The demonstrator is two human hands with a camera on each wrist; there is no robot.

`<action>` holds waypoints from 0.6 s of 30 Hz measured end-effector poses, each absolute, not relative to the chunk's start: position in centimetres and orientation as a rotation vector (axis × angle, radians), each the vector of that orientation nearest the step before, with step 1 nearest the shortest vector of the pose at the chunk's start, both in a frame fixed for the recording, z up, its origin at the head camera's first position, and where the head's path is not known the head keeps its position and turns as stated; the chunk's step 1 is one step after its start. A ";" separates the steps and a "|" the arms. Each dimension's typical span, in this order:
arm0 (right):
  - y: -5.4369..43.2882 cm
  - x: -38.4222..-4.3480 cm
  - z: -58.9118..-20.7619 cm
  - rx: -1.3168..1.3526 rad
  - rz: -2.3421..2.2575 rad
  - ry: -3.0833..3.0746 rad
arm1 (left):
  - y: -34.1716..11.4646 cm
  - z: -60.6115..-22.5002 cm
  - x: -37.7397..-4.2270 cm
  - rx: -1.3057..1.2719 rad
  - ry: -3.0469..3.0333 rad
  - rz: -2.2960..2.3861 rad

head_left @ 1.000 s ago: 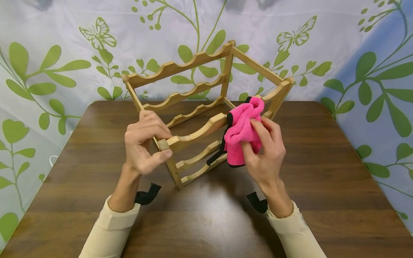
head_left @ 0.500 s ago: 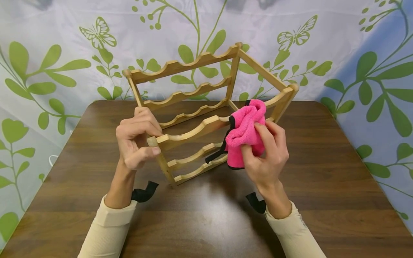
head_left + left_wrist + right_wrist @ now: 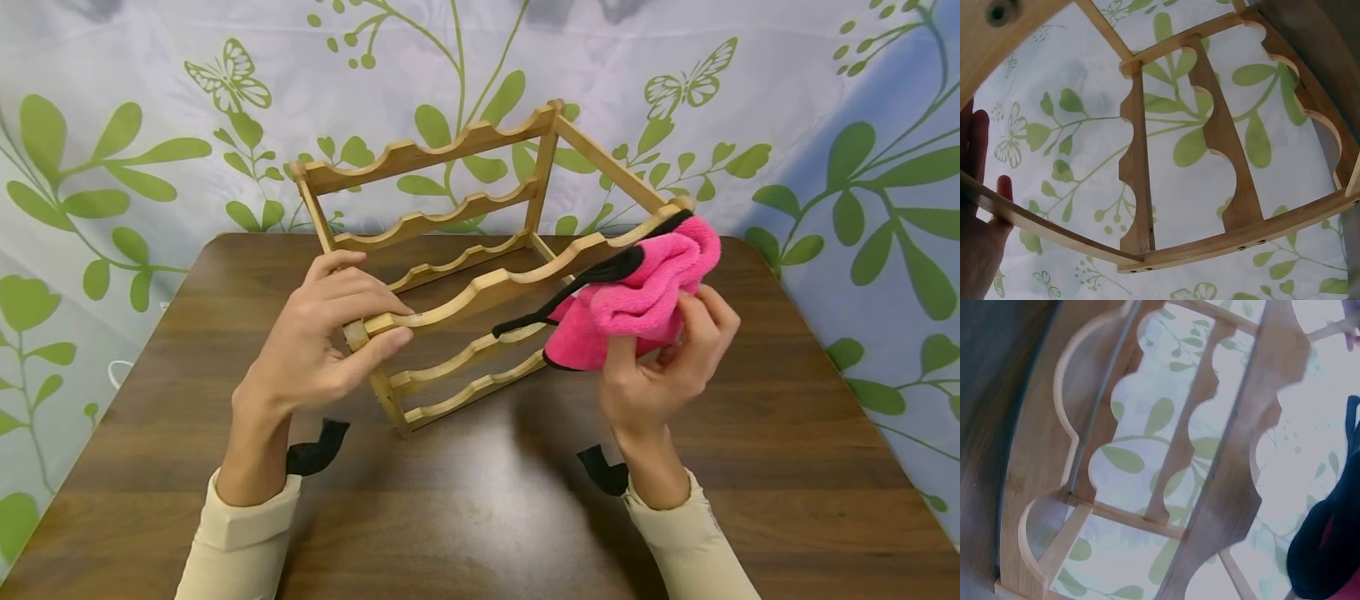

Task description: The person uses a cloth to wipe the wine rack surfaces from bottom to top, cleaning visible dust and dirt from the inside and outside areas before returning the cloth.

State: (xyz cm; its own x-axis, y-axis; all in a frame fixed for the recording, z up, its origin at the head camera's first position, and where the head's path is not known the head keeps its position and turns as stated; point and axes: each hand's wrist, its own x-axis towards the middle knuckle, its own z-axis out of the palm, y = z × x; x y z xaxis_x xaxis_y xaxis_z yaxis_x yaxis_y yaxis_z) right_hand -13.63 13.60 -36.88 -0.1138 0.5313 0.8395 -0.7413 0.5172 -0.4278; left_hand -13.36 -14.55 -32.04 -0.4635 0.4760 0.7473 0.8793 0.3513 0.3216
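Note:
A light wooden wine rack (image 3: 495,287) with scalloped rails stands tilted on the table in the head view. At its near left corner my left hand (image 3: 318,337) grips the end of the top front rail, fingers above and thumb below. My right hand (image 3: 671,367) pinches a bunched pink cloth (image 3: 637,304) with black edging, held at the right part of that same rail. The cloth covers some of the lower rails. Part of the left hand (image 3: 982,256) shows at the edge of the left wrist view. Black edging (image 3: 1316,550) of the cloth fills a corner of the right wrist view.
Beneath the rack is a dark brown wooden table (image 3: 480,533). A pale backdrop (image 3: 600,50) with green leaves and butterflies hangs behind it. Black straps (image 3: 318,450) stick out at both wrists.
The cloth has slid right along the top front rail with my right hand. The rack's near left corner shifted left earlier; my left hand's grip on the corner has since changed slightly.

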 end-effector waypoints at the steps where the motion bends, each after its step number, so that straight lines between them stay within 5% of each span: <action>1: 14.0 -13.7 -36.8 0.179 1.109 -1.293 | -14.6 -32.0 -13.4 -1.189 -2.081 -1.005; 18: 15.2 -13.2 -35.8 0.156 1.329 -1.584 | -14.8 -32.6 -14.2 -1.192 -1.903 -1.311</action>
State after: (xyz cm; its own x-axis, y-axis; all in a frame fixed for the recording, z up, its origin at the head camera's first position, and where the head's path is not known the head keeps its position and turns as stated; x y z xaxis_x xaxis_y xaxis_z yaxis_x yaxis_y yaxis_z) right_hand -13.24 15.17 -35.76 -0.4737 0.4762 0.7409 -0.6469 0.3827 -0.6596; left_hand -14.23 -14.79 -32.60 -0.4669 0.3633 0.8062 0.8828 0.1382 0.4490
